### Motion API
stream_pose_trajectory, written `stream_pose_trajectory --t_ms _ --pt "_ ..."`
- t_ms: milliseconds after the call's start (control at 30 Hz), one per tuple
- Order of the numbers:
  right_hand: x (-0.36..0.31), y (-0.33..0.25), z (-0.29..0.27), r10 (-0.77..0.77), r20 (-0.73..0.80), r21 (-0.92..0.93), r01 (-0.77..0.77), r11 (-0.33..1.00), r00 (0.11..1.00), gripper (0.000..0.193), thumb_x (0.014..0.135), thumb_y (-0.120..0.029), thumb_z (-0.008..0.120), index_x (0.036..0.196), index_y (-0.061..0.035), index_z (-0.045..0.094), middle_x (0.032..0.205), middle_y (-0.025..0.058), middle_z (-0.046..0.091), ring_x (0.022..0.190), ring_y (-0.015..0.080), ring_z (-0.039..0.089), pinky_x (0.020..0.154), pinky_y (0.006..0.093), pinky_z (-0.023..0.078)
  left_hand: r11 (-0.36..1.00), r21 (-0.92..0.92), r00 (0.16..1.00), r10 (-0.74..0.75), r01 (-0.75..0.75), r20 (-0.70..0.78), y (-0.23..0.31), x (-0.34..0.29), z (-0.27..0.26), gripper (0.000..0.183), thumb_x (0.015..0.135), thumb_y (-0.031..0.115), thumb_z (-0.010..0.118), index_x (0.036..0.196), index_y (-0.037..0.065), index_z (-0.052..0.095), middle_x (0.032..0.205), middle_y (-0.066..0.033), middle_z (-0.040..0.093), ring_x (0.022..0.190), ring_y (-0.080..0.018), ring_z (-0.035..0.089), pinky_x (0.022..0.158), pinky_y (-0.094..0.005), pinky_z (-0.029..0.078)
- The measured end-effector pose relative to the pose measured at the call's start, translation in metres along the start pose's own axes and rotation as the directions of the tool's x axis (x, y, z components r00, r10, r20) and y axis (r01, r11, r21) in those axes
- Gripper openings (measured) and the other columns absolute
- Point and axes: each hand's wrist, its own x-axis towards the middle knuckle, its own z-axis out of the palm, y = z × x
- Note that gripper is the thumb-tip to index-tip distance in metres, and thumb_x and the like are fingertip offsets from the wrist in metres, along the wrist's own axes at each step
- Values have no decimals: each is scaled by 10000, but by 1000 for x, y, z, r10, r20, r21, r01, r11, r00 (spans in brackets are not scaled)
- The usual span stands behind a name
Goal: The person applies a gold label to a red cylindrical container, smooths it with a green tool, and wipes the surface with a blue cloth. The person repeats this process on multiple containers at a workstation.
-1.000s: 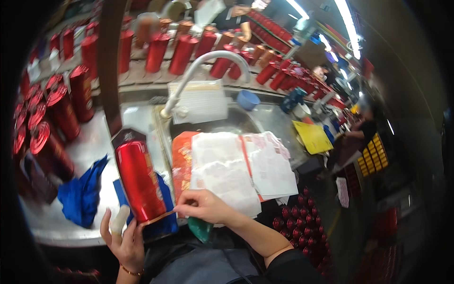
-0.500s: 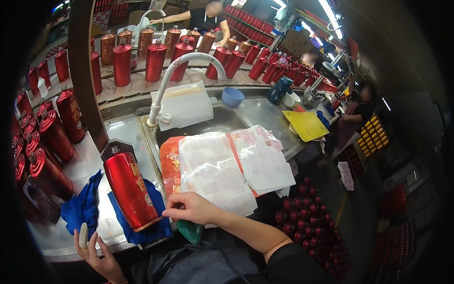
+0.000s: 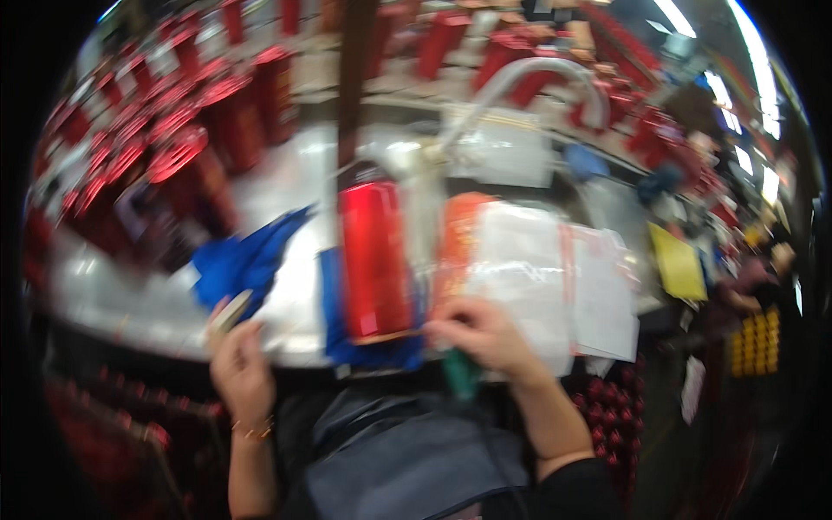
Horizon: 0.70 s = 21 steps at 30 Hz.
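A shiny red bottle (image 3: 374, 260) lies on a folded blue cloth (image 3: 373, 354) at the front of the metal counter. My right hand (image 3: 485, 336) is closed in a pinch beside the bottle's base; whatever lies between its fingertips is too blurred to make out. Something green (image 3: 460, 374) hangs just below that hand. My left hand (image 3: 243, 368) is raised at the counter's front edge, fingers apart, with a pale finger cot (image 3: 231, 309) on one finger. Just beyond it is a crumpled blue cloth (image 3: 247, 260), seemingly untouched.
Red bottles (image 3: 186, 165) crowd the counter's left side, near a brown post (image 3: 354, 78). White printed sheets (image 3: 520, 277) rest on an orange-red bag (image 3: 459, 234) at right. Behind them are a white faucet (image 3: 520, 74), a blue bowl (image 3: 586, 162) and a yellow sheet (image 3: 678, 264).
My view has swung left, so the scene sits farther right and is smeared. The bottle still lies on its cloth. My left hand has moved up beside the crumpled cloth.
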Motion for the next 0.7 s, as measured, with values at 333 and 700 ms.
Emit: stream_pose_trajectory --t_ms 333,700 --pt "-13 -9 -3 73 -117 -22 -76 997 990 89 954 -47 719 894 -15 662 801 -31 639 711 19 547 636 190 428 977 -193 992 108 -95 59 36 -8 25 158 873 85 748 1031 83 757 1290 -151 667 1300 -353 476 1111 -441 368" --pt "-18 -17 -4 71 -149 -53 -79 995 986 98 963 -31 680 886 -6 625 791 -12 597 673 54 559 613 203 448 970 -233 957 131 -70 259 60 -5 61 691 908 327 774 1470 50 484 1475 -180 499 1424 -388 309 1197 -480 249"
